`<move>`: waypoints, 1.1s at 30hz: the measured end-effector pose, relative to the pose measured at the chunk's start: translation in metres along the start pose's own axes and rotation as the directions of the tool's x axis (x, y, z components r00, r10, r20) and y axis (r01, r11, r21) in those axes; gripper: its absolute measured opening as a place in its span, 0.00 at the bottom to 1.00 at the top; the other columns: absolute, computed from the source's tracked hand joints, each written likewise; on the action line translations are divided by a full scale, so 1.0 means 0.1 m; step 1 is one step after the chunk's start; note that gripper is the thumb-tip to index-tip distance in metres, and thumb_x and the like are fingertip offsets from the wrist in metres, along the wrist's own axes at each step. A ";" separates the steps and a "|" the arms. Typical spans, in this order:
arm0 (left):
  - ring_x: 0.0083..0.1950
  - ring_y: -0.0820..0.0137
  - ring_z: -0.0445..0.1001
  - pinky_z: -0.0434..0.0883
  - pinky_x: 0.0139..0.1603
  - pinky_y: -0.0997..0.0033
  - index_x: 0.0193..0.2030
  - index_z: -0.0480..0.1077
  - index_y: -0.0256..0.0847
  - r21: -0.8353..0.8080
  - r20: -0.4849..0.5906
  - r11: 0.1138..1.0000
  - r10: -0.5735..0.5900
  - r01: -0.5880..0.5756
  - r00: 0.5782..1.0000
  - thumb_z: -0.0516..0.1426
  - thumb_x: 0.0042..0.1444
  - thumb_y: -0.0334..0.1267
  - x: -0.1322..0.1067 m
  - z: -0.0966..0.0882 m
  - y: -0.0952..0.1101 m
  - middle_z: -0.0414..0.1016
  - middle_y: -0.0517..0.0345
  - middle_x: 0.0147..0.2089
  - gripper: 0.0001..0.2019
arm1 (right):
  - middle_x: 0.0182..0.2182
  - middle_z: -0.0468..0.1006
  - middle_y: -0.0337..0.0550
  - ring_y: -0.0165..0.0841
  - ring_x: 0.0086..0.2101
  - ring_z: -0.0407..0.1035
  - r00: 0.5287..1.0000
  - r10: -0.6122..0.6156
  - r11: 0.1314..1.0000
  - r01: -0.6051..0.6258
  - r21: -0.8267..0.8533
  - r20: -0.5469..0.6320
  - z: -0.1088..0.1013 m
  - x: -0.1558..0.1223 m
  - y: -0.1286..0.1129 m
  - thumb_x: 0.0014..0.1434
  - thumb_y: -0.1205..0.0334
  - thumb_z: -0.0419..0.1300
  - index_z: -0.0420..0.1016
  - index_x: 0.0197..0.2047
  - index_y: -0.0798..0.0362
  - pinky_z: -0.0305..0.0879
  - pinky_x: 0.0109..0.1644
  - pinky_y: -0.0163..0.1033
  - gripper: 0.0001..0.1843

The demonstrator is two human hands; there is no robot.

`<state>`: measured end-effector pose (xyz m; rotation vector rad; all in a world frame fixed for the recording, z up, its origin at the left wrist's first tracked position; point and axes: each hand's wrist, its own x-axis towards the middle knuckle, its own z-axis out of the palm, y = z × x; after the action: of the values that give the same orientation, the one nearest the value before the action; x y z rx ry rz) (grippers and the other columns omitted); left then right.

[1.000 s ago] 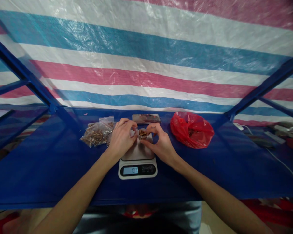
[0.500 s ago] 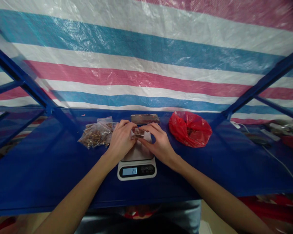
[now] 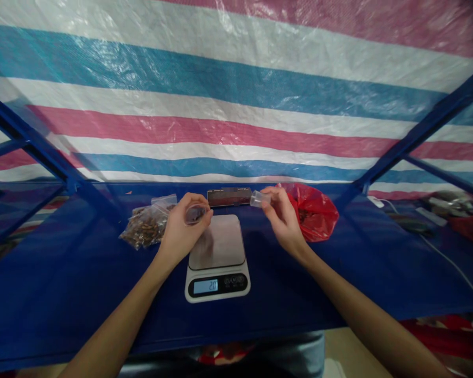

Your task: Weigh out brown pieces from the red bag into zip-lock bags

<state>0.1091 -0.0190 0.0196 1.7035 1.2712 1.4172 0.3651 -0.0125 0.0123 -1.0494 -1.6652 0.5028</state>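
Note:
My left hand (image 3: 183,226) is closed around a small clear plastic bag (image 3: 195,212) with something dark inside, just left of and above the scale's plate. Between the fingers of my right hand (image 3: 286,218) is a small clear plastic cup (image 3: 259,199), tipped on its side with its mouth toward the left. Below and between both hands stands a white digital scale (image 3: 217,281). Its bare metal plate (image 3: 220,247) shows, and the display reads about 2.0.
Filled zip bags (image 3: 145,226) of brown pieces lie at the left. A red plastic bag (image 3: 319,212) with brown bits sits behind my right hand. At the back is a dark flat box (image 3: 228,197). Blue frame bars (image 3: 390,152) rise at both sides of the blue table (image 3: 299,304).
My hands, together above the scale before, have moved apart. The cup has gone right with my right hand; the small bag has gone left. The display dropped from about 2.4 to 2.0.

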 end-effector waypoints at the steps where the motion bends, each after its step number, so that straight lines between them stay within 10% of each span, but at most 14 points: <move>1: 0.41 0.68 0.76 0.72 0.43 0.69 0.46 0.69 0.44 -0.145 0.021 0.987 -0.065 0.068 0.998 0.66 0.57 0.37 0.01 -0.02 0.01 0.77 0.59 0.39 0.13 | 0.36 0.75 0.39 0.35 0.34 0.70 0.996 0.082 0.996 -0.083 0.033 0.016 -0.04 -0.01 0.10 0.73 0.56 0.55 0.70 0.61 0.48 0.68 0.41 0.41 0.16; 4: 0.39 0.69 0.78 0.72 0.41 0.72 0.55 0.62 0.47 -0.481 0.180 0.844 -0.168 0.236 0.969 0.67 0.59 0.40 0.00 -0.05 0.05 0.79 0.61 0.37 0.22 | 0.34 0.76 0.40 0.35 0.33 0.69 0.961 0.215 0.976 -0.219 0.003 0.174 -0.10 -0.07 0.33 0.73 0.55 0.52 0.74 0.62 0.48 0.67 0.39 0.40 0.20; 8: 0.43 0.64 0.83 0.77 0.46 0.67 0.54 0.64 0.44 -0.536 0.377 0.720 -0.262 0.440 0.889 0.69 0.58 0.42 -0.04 -0.01 0.05 0.84 0.52 0.41 0.22 | 0.31 0.77 0.40 0.34 0.30 0.68 0.929 0.240 0.971 -0.227 -0.078 0.281 -0.06 -0.14 0.41 0.71 0.53 0.57 0.81 0.56 0.50 0.64 0.36 0.39 0.18; 12: 0.36 0.60 0.84 0.78 0.34 0.69 0.42 0.69 0.39 -0.469 0.295 0.692 -0.464 0.549 0.836 0.74 0.49 0.45 -0.07 0.04 0.01 0.85 0.47 0.38 0.22 | 0.35 0.74 0.40 0.34 0.33 0.68 0.947 0.147 0.987 -0.123 -0.100 0.285 -0.04 -0.13 0.35 0.73 0.58 0.54 0.76 0.65 0.46 0.65 0.40 0.39 0.21; 16: 0.18 0.73 0.69 0.65 0.18 0.76 0.41 0.72 0.38 -0.424 0.181 0.746 -0.487 0.514 0.855 0.69 0.54 0.55 -0.03 0.09 -0.02 0.76 0.61 0.26 0.22 | 0.40 0.72 0.43 0.34 0.38 0.70 0.918 0.100 0.992 -0.063 -0.109 0.383 -0.05 -0.12 0.31 0.74 0.64 0.49 0.77 0.64 0.44 0.68 0.46 0.40 0.23; 23: 0.30 0.74 0.67 0.66 0.30 0.77 0.32 0.68 0.40 -0.187 0.196 0.974 -0.087 0.124 0.977 0.59 0.66 0.56 0.21 0.24 0.10 0.69 0.62 0.29 0.21 | 0.43 0.78 0.44 0.35 0.41 0.74 0.941 0.079 0.991 -0.039 -0.126 0.329 0.01 -0.15 0.42 0.69 0.64 0.60 0.77 0.52 0.50 0.69 0.47 0.41 0.10; 29: 0.30 0.68 0.77 0.74 0.33 0.71 0.34 0.74 0.39 -0.315 0.191 0.924 -0.163 0.218 0.968 0.62 0.64 0.52 0.11 0.47 0.20 0.80 0.57 0.30 0.17 | 0.47 0.80 0.48 0.44 0.48 0.72 0.985 0.080 0.973 -0.044 -0.226 0.153 -0.08 -0.16 0.31 0.61 0.61 0.69 0.74 0.49 0.51 0.67 0.54 0.51 0.14; 33: 0.31 0.67 0.78 0.74 0.34 0.71 0.34 0.78 0.39 -0.258 0.167 0.944 -0.166 0.205 0.972 0.64 0.62 0.51 -0.09 0.57 0.16 0.81 0.56 0.31 0.16 | 0.42 0.77 0.44 0.38 0.44 0.71 0.997 0.053 0.992 -0.060 0.107 0.065 0.01 -0.23 -0.01 0.71 0.56 0.58 0.75 0.47 0.51 0.66 0.51 0.44 0.08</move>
<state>0.1683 -0.0255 0.0153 1.4312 1.0713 1.2697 0.3652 -0.0324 0.0000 -1.0115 -1.6462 0.6619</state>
